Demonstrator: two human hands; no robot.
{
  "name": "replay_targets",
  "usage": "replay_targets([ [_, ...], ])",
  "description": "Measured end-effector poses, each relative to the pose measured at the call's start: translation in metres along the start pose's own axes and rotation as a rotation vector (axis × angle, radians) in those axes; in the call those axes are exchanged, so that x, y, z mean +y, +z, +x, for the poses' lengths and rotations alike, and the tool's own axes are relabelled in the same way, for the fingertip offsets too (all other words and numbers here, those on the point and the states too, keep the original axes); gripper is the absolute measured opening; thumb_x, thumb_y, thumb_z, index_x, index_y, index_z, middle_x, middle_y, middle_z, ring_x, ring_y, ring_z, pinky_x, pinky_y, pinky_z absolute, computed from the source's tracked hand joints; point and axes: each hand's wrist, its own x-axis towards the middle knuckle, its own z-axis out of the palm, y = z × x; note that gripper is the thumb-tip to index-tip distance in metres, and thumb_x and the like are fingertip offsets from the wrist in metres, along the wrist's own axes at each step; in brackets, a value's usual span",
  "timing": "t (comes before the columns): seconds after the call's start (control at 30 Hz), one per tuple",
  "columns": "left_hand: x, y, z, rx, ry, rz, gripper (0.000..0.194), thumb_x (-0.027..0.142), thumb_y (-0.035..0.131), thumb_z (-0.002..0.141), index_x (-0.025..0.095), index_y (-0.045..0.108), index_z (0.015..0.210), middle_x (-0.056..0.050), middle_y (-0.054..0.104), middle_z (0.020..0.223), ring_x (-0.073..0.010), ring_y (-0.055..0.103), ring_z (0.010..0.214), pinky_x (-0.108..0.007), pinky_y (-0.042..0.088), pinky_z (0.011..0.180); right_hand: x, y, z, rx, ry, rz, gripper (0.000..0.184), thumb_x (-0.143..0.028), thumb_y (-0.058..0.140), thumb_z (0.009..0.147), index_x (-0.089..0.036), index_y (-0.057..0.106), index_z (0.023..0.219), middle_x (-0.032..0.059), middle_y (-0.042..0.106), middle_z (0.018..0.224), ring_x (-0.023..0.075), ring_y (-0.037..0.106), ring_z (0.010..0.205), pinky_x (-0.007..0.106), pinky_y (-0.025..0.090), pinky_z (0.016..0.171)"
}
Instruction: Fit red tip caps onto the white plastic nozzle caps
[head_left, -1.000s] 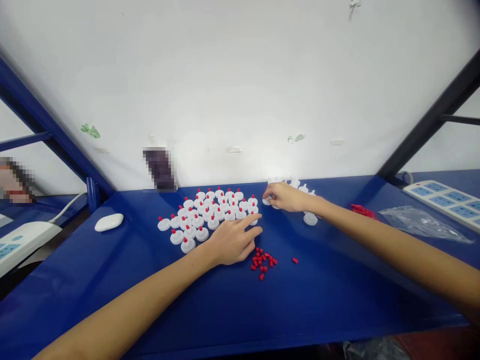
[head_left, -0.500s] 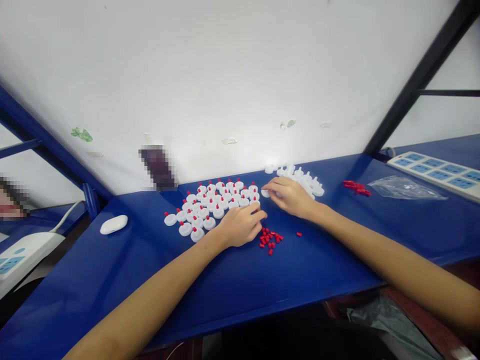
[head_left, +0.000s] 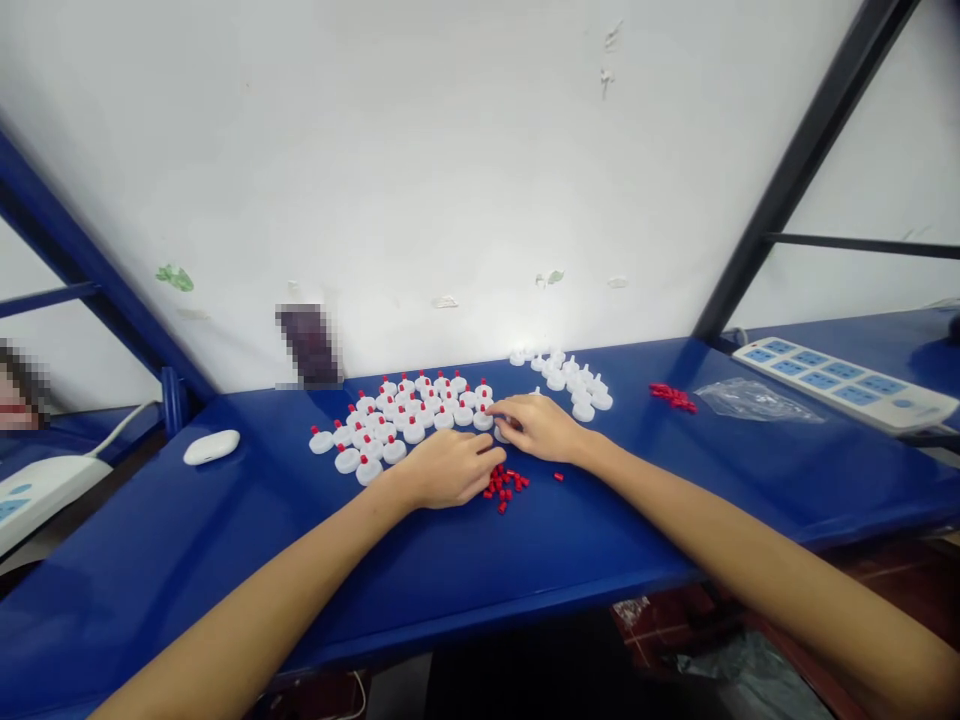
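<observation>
My left hand (head_left: 454, 467) has its fingers curled together at the edge of a small pile of red caps (head_left: 502, 490). What its fingertips hold, if anything, is hidden. Close beside it, my right hand (head_left: 546, 428) pinches a round white spouted lid (head_left: 501, 433), partly covered by the fingers. To the left and behind stand many white lids with red tips (head_left: 412, 430), grouped on the blue table (head_left: 450, 580). Bare white spouted lids (head_left: 581, 385) cluster behind my right hand. One loose red cap (head_left: 559, 477) lies right of the pile.
Farther right are a second heap of red pieces (head_left: 673, 397), a clear plastic bag (head_left: 750, 400) and a white power strip (head_left: 847, 385). A white rounded case (head_left: 211, 447) sits at the left. The white wall (head_left: 420, 180) rises behind the table.
My right hand has come away from the bare white lids, toward my left hand, with a white lid at its fingers. My left hand stays by the red caps. The view has shifted.
</observation>
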Motion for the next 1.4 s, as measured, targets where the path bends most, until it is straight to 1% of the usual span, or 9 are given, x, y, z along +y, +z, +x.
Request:
replay_targets([
  [0.23, -0.005, 0.006, -0.004, 0.067, -0.045, -0.150, 0.023, 0.025, 0.035, 0.102, 0.019, 0.056, 0.108, -0.004, 0.063, 0.098, -0.0167, 0.061, 0.077, -0.031, 0.046, 0.065, -0.003, -0.004, 0.001, -0.049, 0.042, 0.097, 0.023, -0.024, 0.045, 0.098, -0.018, 0.065, 0.106, 0.0040, 0.070, 0.084, 0.0157, 0.061, 0.072, 0.026, 0.039, 0.069],
  [0.47, -0.004, 0.007, -0.004, 0.078, -0.048, -0.211, 0.019, 0.026, 0.041, 0.100, 0.019, 0.057, 0.107, -0.004, 0.061, 0.099, -0.0161, 0.060, 0.076, -0.030, 0.045, 0.065, -0.003, -0.010, 0.001, -0.154, 0.091, 0.240, 0.010, -0.026, 0.049, 0.096, -0.018, 0.056, 0.097, -0.0018, 0.060, 0.068, 0.0133, 0.053, 0.060, 0.026, 0.035, 0.061],
  [0.6, -0.006, 0.007, -0.004, 0.075, -0.040, -0.232, 0.023, 0.030, 0.038, 0.103, 0.021, 0.058, 0.110, -0.004, 0.060, 0.101, -0.0158, 0.059, 0.076, -0.030, 0.045, 0.066, 0.000, -0.007, 0.002, -0.182, 0.079, 0.257, 0.015, -0.028, 0.043, 0.100, -0.020, 0.052, 0.091, -0.0017, 0.058, 0.069, 0.0136, 0.051, 0.061, 0.026, 0.033, 0.061],
  [0.7, -0.006, 0.009, -0.004, 0.092, -0.053, -0.268, 0.024, 0.029, 0.037, 0.104, 0.020, 0.059, 0.107, -0.005, 0.060, 0.100, -0.0159, 0.059, 0.077, -0.029, 0.045, 0.066, -0.001, -0.006, 0.001, -0.188, 0.069, 0.259, 0.016, -0.030, 0.044, 0.101, -0.020, 0.051, 0.091, -0.0010, 0.058, 0.072, 0.0140, 0.052, 0.064, 0.026, 0.034, 0.062],
  [0.8, -0.004, 0.012, -0.006, 0.202, -0.092, -0.363, 0.021, 0.026, 0.039, 0.103, 0.018, 0.059, 0.106, -0.005, 0.062, 0.097, -0.0156, 0.061, 0.080, -0.027, 0.046, 0.070, -0.003, -0.009, -0.001, -0.129, 0.020, 0.228, 0.014, -0.029, 0.047, 0.099, -0.019, 0.053, 0.091, 0.0021, 0.059, 0.083, 0.0146, 0.052, 0.070, 0.027, 0.037, 0.066],
  [0.9, -0.003, 0.017, -0.007, 0.392, -0.173, -0.455, 0.017, 0.023, 0.044, 0.101, 0.017, 0.059, 0.108, -0.004, 0.064, 0.092, -0.0141, 0.060, 0.077, -0.026, 0.046, 0.071, -0.007, -0.011, 0.000, -0.064, -0.029, 0.207, 0.010, -0.027, 0.049, 0.097, -0.018, 0.054, 0.095, 0.0058, 0.058, 0.097, 0.0153, 0.054, 0.077, 0.027, 0.041, 0.070],
  [1.0, -0.003, 0.021, -0.006, 0.519, -0.268, -0.515, 0.016, 0.021, 0.047, 0.100, 0.018, 0.059, 0.110, -0.002, 0.063, 0.088, -0.0118, 0.056, 0.069, -0.025, 0.046, 0.069, -0.010, -0.010, 0.000, -0.057, -0.063, 0.222, 0.009, -0.025, 0.048, 0.097, -0.019, 0.054, 0.100, 0.0058, 0.059, 0.098, 0.0156, 0.055, 0.078, 0.028, 0.042, 0.071],
  [1.2, -0.003, 0.023, -0.003, 0.593, -0.351, -0.520, 0.015, 0.020, 0.050, 0.098, 0.017, 0.061, 0.108, -0.003, 0.066, 0.089, -0.0111, 0.058, 0.071, -0.024, 0.045, 0.068, -0.013, -0.003, 0.002, -0.004, -0.080, 0.247, 0.007, -0.023, 0.051, 0.096, -0.019, 0.055, 0.099, 0.0049, 0.061, 0.093, 0.0161, 0.057, 0.079, 0.028, 0.043, 0.071],
  [1.4, -0.003, 0.022, -0.003, 0.552, -0.392, -0.502, 0.015, 0.020, 0.050, 0.097, 0.018, 0.061, 0.107, -0.003, 0.067, 0.091, -0.0126, 0.061, 0.074, -0.025, 0.047, 0.069, -0.013, 0.000, 0.002, 0.080, -0.059, 0.298, 0.008, -0.017, 0.056, 0.090, -0.018, 0.058, 0.098, 0.0034, 0.061, 0.089, 0.0151, 0.056, 0.075, 0.027, 0.045, 0.069],
])
